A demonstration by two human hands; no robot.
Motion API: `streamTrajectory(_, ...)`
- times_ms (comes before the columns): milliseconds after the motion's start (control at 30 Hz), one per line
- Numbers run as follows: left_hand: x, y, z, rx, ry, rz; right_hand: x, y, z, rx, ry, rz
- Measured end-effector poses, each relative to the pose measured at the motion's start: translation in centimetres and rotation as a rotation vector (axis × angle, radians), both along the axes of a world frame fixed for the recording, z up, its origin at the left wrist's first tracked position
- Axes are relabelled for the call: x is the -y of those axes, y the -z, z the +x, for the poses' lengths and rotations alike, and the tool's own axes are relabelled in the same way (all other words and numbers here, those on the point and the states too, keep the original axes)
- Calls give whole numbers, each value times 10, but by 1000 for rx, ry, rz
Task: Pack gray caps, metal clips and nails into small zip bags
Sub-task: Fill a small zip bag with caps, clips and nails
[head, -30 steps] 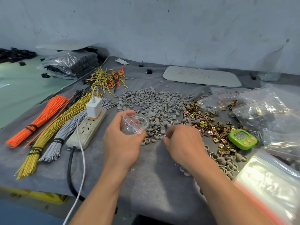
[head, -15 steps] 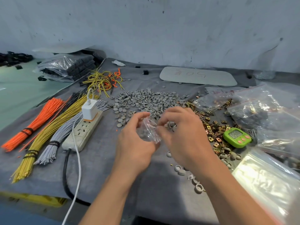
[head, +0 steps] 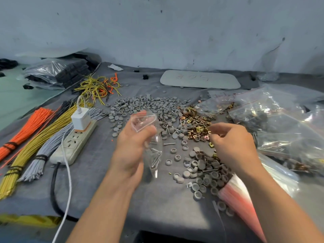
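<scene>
The left hand holds a small zip bag upright above the tabletop. Its grip is closed on the bag: the fingers curl round the upper part. The mouth faces up and is held spread into an open loop, so parts can be dropped in with one hand. Several nails already lie in the bottom of the bag, heads and points mixed.

The right hand is over the near edge of the metal clips, fingers curled downward toward the pile. Whether this grip already pinches a clip cannot be told, because the fingertips are turned away from the camera. The step in hand is judged to be collecting clips for the bag.

The gray caps lie in a broad heap behind the bag, and a second cluster lies below the right wrist. All three part types are thus near the bag. The filled bags are stacked well to the right, apart from the loose stock.
</scene>
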State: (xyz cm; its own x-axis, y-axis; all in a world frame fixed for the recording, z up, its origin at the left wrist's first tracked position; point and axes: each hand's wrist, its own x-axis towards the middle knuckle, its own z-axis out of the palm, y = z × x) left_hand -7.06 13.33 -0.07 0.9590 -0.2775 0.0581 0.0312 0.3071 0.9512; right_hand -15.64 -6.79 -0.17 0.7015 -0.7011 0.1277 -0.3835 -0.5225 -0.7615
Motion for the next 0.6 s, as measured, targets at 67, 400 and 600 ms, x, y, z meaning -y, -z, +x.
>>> streamTrajectory(67,4,-1,-3,2,-33,-41,4,3,-5,-137,-52,-87)
streamTrajectory(400,19,11,-1,319,-436,177,20,14,-15,-333,-58,-318)
streamTrajectory(600,29,24,4,302,-305,496,32,20,-8,-377,-83,-418)
